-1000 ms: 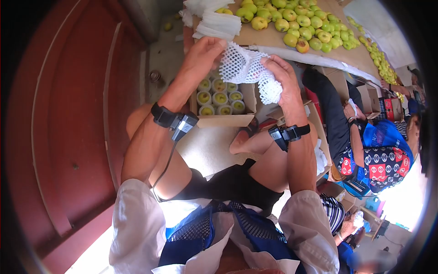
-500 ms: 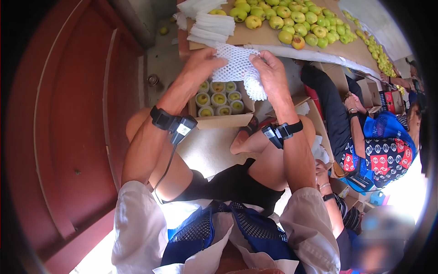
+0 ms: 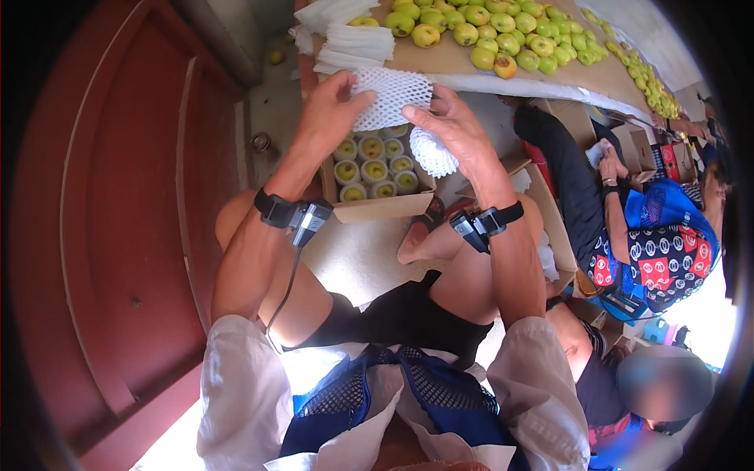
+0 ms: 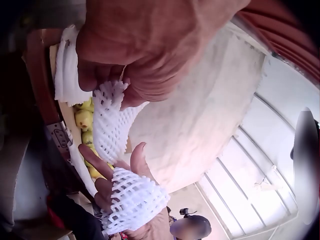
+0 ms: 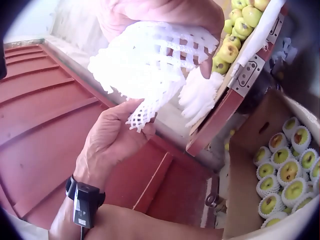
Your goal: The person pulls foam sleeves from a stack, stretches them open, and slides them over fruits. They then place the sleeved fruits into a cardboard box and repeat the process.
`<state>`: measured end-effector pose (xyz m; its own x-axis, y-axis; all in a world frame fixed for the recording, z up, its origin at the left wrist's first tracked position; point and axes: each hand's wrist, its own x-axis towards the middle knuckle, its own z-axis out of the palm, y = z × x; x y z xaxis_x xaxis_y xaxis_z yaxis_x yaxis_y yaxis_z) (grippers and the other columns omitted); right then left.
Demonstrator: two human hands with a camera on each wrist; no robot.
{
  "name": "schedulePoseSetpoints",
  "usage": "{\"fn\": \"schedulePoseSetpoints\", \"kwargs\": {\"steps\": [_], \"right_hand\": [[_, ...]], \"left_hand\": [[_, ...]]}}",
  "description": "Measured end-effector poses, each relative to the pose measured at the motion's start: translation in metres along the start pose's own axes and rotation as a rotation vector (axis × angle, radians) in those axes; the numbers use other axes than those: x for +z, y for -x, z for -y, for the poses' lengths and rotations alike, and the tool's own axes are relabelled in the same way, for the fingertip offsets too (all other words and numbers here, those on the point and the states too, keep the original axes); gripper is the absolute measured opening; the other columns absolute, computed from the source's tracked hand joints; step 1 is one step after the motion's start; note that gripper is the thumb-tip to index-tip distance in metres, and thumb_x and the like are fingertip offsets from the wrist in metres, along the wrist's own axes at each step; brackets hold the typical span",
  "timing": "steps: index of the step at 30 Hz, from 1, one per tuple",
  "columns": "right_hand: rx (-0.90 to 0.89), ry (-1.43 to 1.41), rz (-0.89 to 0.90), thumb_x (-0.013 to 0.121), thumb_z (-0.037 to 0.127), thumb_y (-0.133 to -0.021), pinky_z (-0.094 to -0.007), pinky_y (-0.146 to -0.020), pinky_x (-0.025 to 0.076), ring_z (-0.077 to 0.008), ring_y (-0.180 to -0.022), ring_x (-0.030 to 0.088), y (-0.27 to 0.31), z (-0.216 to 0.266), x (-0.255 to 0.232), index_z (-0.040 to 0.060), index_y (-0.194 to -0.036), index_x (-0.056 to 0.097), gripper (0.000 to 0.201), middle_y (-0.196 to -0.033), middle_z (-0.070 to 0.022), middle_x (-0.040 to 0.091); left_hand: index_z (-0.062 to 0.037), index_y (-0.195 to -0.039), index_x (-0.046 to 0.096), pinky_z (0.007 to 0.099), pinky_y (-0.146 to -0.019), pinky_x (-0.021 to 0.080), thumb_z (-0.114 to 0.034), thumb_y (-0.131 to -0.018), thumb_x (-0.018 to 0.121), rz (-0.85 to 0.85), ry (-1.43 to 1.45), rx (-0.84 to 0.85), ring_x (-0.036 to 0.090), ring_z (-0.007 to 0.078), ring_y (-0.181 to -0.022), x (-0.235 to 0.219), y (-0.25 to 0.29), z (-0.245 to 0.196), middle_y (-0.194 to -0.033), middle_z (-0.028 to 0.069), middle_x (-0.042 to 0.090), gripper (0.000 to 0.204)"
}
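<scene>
A white foam net [image 3: 393,99] spans the space between the two hands in the head view. My left hand [image 3: 334,114] pinches its left end between thumb and fingers. My right hand [image 3: 463,137] is at the other end, where a rounded, bunched net [image 3: 433,152] hangs below the thumb. From the left wrist, the right hand's thumb and index finger stand apart, while other fingers curl at the bunched net [image 4: 135,200]. In the right wrist view my left hand [image 5: 112,132] grips a narrow net end [image 5: 143,115]. Whether something lies inside the bunched net is hidden.
A carton [image 3: 385,209] of netted apples stands below the hands. Beyond them, loose green apples [image 3: 503,35] and stacked white nets [image 3: 355,49] lie on a cardboard-covered table [image 3: 452,64]. A red door [image 3: 118,196] is left; other people sit at the right.
The net, bent and gathered a second ago, is now spread flatter between the hands. Both hands have shifted slightly left, and the right thumb has moved out from the fingers.
</scene>
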<state>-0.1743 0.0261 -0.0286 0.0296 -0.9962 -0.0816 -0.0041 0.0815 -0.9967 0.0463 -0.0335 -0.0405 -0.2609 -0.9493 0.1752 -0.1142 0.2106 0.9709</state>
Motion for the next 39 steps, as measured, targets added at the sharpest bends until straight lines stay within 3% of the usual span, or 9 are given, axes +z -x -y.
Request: {"fn": "schedulePoseSetpoints", "kwargs": {"steps": [3, 9, 12, 21, 24, 27, 30, 33, 39], "right_hand": [[0.017, -0.26, 0.108, 0.087, 0.025, -0.081, -0.0329, -0.086, 0.057, -0.0218, -0.107, 0.065, -0.002, -0.001, -0.003, -0.0077, -0.142, 0.044, 0.081, -0.131, -0.0203, 0.058], [0.191, -0.45, 0.197, 0.082, 0.009, -0.082, -0.0298, -0.079, 0.059, -0.0172, -0.093, 0.069, 0.011, 0.022, -0.002, -0.0062, -0.128, 0.058, 0.053, -0.11, -0.0122, 0.069], [0.201, -0.415, 0.11, 0.08, 0.009, -0.084, -0.0295, -0.076, 0.059, -0.015, -0.085, 0.07, 0.009, 0.016, -0.001, -0.0045, -0.12, 0.063, 0.043, -0.099, -0.0077, 0.071], [0.112, -0.292, 0.089, 0.081, 0.016, -0.086, -0.0278, -0.078, 0.057, -0.0167, -0.095, 0.068, 0.014, 0.028, 0.001, -0.0062, -0.127, 0.059, 0.051, -0.108, -0.0103, 0.069], [0.097, -0.362, 0.106, 0.081, 0.012, -0.085, -0.0283, -0.082, 0.056, -0.0182, -0.102, 0.067, 0.01, 0.019, -0.001, -0.0091, -0.132, 0.055, 0.058, -0.113, -0.0129, 0.068], [0.07, -0.385, 0.069, 0.081, 0.009, -0.085, -0.0291, -0.082, 0.057, -0.0187, -0.102, 0.067, 0.004, 0.01, -0.003, -0.0101, -0.132, 0.053, 0.058, -0.113, -0.0138, 0.068], [0.06, -0.361, 0.027, 0.08, 0.008, -0.085, -0.0298, -0.083, 0.057, -0.0198, -0.102, 0.068, 0.004, 0.011, -0.002, -0.0123, -0.136, 0.049, 0.063, -0.113, -0.0145, 0.069], [0.102, -0.39, 0.121, 0.082, 0.009, -0.084, -0.0294, -0.085, 0.057, -0.0203, -0.103, 0.068, 0.008, 0.018, -0.002, -0.0143, -0.142, 0.043, 0.073, -0.114, -0.0157, 0.068], [0.142, -0.468, 0.123, 0.082, 0.011, -0.085, -0.0286, -0.085, 0.057, -0.0185, -0.102, 0.068, 0.007, 0.015, -0.004, -0.0094, -0.134, 0.054, 0.06, -0.115, -0.0134, 0.068]], "left_hand": [[0.0003, -0.119, 0.066, 0.0264, -0.086, 0.05, -0.012, -0.095, 0.07, 0.148, 0.121, 0.007, 0.063, 0.0097, -0.096, -0.004, 0.006, -0.009, -0.107, 0.0039, 0.07, 0.027], [0.0009, -0.123, 0.065, 0.0261, -0.087, 0.05, -0.01, -0.095, 0.07, 0.152, 0.092, -0.027, 0.063, 0.0103, -0.097, -0.01, 0.01, -0.016, -0.109, 0.0046, 0.07, 0.03], [0.0006, -0.123, 0.066, 0.0259, -0.087, 0.05, -0.01, -0.095, 0.07, 0.145, 0.102, -0.041, 0.064, 0.0104, -0.097, -0.01, 0.011, -0.02, -0.108, 0.0045, 0.071, 0.03], [-0.0004, -0.121, 0.067, 0.0263, -0.085, 0.051, -0.008, -0.093, 0.072, 0.125, 0.102, -0.042, 0.064, 0.0103, -0.094, -0.013, 0.005, -0.01, -0.106, 0.0043, 0.071, 0.029], [-0.0001, -0.107, 0.069, 0.0261, -0.078, 0.048, -0.014, -0.091, 0.073, 0.125, 0.174, -0.024, 0.06, 0.0086, -0.089, -0.008, 0.008, -0.013, -0.097, 0.0013, 0.069, 0.021], [-0.0009, -0.121, 0.068, 0.0251, -0.085, 0.05, -0.01, -0.094, 0.072, 0.145, 0.169, -0.048, 0.063, 0.0097, -0.094, -0.012, 0.007, -0.015, -0.106, 0.0033, 0.071, 0.028], [-0.0014, -0.12, 0.068, 0.0263, -0.087, 0.049, -0.011, -0.094, 0.072, 0.138, 0.217, -0.109, 0.062, 0.0102, -0.097, -0.012, 0.009, -0.021, -0.107, 0.0033, 0.07, 0.028], [-0.0015, -0.121, 0.068, 0.0277, -0.09, 0.048, -0.011, -0.093, 0.072, 0.132, 0.168, -0.093, 0.062, 0.0111, -0.099, -0.014, 0.009, -0.022, -0.108, 0.0038, 0.07, 0.029], [-0.0015, -0.109, 0.068, 0.0262, -0.083, 0.049, -0.012, -0.091, 0.073, 0.153, 0.21, -0.016, 0.061, 0.0088, -0.093, -0.018, 0.011, -0.03, -0.102, 0.0, 0.069, 0.02]]}}
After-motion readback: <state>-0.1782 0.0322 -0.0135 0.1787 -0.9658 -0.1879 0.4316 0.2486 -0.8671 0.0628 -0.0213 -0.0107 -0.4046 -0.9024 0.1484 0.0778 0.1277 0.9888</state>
